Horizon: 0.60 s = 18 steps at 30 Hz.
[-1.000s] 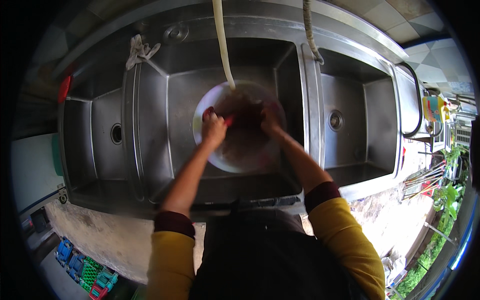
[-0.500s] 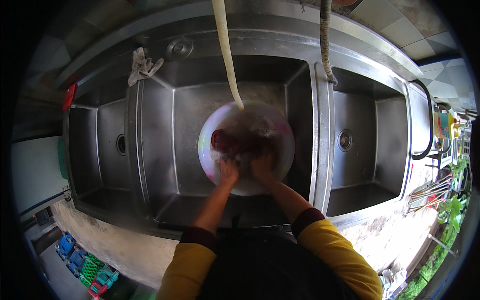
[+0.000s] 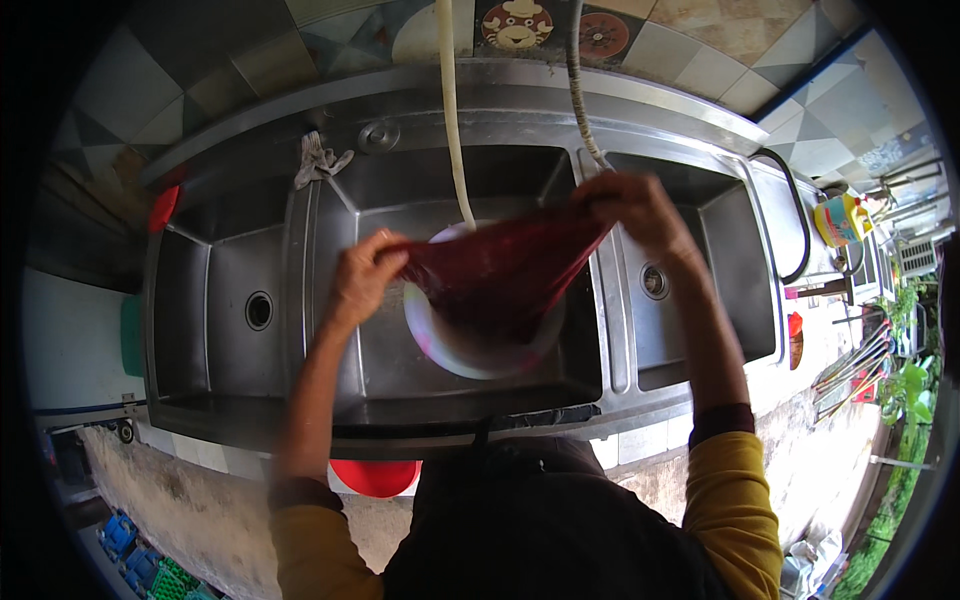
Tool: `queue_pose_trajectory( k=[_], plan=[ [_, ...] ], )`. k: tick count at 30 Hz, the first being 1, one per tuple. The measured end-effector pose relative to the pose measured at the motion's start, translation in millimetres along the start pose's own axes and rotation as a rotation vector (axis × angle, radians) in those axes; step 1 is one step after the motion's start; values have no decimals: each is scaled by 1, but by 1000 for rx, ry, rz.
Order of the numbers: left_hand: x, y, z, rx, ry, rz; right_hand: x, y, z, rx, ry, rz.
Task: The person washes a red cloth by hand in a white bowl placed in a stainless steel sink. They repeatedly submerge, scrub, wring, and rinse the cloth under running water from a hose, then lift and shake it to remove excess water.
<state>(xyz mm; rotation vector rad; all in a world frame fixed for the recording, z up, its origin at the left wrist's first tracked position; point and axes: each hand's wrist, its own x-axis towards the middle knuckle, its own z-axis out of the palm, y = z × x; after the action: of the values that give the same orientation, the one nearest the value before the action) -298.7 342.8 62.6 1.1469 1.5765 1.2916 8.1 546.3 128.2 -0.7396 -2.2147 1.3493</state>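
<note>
A wet, dark red cloth (image 3: 500, 270) is stretched between my two raised hands, its middle sagging into a white basin (image 3: 440, 345) with pinkish patches. My left hand (image 3: 362, 272) pinches one end, left of the basin. At the other end my right hand (image 3: 640, 208) grips a bunched part, up over the divider on the right; motion blurs it. Behind the cloth, a pale hose (image 3: 452, 120) hangs down to the basin's far rim. The cloth hides most of the basin's inside, and what kind of cloth it is I cannot tell.
The basin stands in the middle bowl of a steel sink (image 3: 375, 385), with a smaller bowl on each side. A grey glove (image 3: 318, 160) lies on the left divider's far end. A ribbed hose (image 3: 578, 90) hangs at the right. A yellow jug (image 3: 842, 220) stands farther right.
Both hands have come up out of the basin and spread apart, lifting the red cloth and pulling it wide. The view has shifted, showing more of the tiled wall.
</note>
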Motion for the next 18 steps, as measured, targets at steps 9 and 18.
queue_pose_trajectory(
  k=[9,18],
  plan=[
    [-13,232,-60,279,151,695,-13,-230,-109,46,271,-321],
    [5,77,-13,59,95,251,-12,-52,-48,-213,-86,-5]
  ],
)
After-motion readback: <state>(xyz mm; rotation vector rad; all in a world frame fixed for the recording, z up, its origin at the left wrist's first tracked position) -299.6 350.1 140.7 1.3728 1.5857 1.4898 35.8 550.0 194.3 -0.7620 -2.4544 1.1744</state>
